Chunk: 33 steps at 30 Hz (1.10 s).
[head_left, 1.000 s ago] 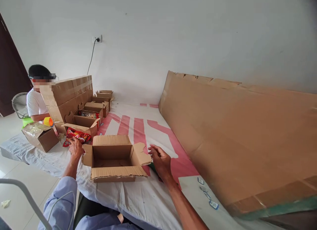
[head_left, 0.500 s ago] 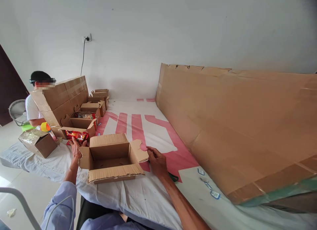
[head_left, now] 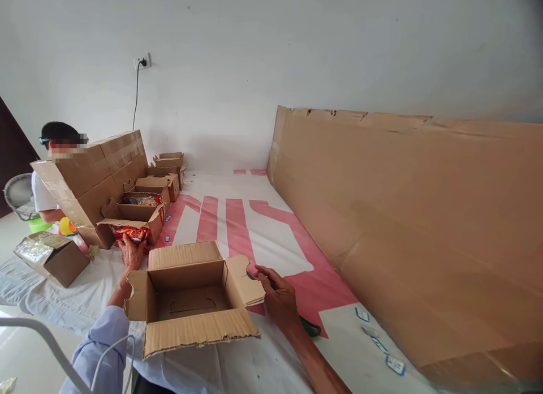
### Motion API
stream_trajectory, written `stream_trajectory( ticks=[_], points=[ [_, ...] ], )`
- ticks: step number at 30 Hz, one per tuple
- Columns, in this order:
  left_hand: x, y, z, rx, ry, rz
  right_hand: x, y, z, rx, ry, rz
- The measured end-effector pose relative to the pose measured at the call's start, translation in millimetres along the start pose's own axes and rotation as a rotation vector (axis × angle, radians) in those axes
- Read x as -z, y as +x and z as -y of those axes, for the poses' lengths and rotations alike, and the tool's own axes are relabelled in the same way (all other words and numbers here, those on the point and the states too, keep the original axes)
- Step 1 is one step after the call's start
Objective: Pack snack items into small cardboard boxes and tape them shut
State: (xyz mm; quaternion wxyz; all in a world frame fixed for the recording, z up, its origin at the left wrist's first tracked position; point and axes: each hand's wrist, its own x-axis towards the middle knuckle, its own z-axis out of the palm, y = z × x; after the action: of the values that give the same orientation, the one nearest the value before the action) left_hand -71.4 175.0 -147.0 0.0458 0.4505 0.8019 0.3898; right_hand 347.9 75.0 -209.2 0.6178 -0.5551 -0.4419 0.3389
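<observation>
Open carton (head_left: pixel 190 300), flaps spread and cavity bare, lies nearest; at its three o'clock the right hand (head_left: pixel 278 298) steadies a side flap, fingers apparently closed on its edge — at eleven o'clock the left hand (head_left: pixel 132 252) grasps a red packet (head_left: pixel 130 233).

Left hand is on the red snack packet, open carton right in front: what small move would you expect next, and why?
Probably lifting the red packet across into the open carton. The left hand grips the packet just beyond the carton's left flap, the carton looks empty, and the right hand steadies its right flap.
</observation>
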Motion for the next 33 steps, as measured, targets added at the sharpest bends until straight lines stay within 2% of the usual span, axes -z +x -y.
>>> stream_trajectory(
  ticks=[10, 18, 24, 28, 33],
  points=[
    [-20.7, 26, -20, 0.038, 0.181, 0.012, 0, 1, -4, 0.012, -0.012, 0.003],
    [1.9, 18, -14, 0.061, 0.307, 0.046, 5, -2, -9, 0.012, 0.005, 0.027],
    [8.8, 17, -23, 0.088, 0.367, 0.065, 4, -2, -14, 0.026, -0.013, 0.036],
    [17.2, 15, -27, 0.066, 0.396, 0.074, 4, -3, -11, 0.051, -0.024, 0.015],
    [25.5, 14, -32, 0.019, 0.431, 0.080, 1, -6, -10, 0.067, 0.017, 0.061]
  ],
)
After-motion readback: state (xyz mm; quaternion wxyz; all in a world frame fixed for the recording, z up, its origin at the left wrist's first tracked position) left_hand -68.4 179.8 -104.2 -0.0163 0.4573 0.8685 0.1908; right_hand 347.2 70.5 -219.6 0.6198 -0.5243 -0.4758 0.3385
